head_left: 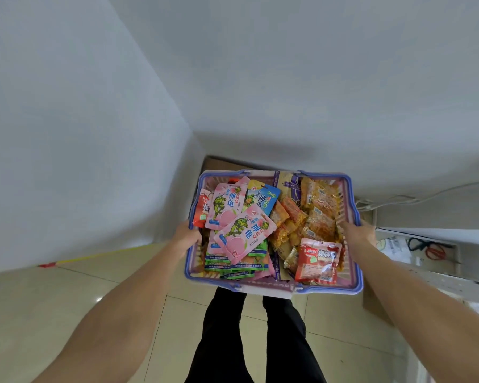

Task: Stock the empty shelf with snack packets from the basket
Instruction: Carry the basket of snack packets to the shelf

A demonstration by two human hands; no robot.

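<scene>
Above black trousers [256, 338], the left hand [187, 235] and right hand [360, 233] curl their fingers over opposite side edges of the blue-rimmed pink plastic basket [329, 289]. Colourful foil snack packets [243, 233] fill it between them. A white wall [288, 78] stands beyond.

Plain black trousers [285, 341] on both legs; forearms [116, 313] bare, left hand [187, 236] and right hand [359, 233] bare too.

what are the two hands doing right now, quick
left hand: grips the left rim of the basket.
right hand: grips the right rim of the basket.
</scene>
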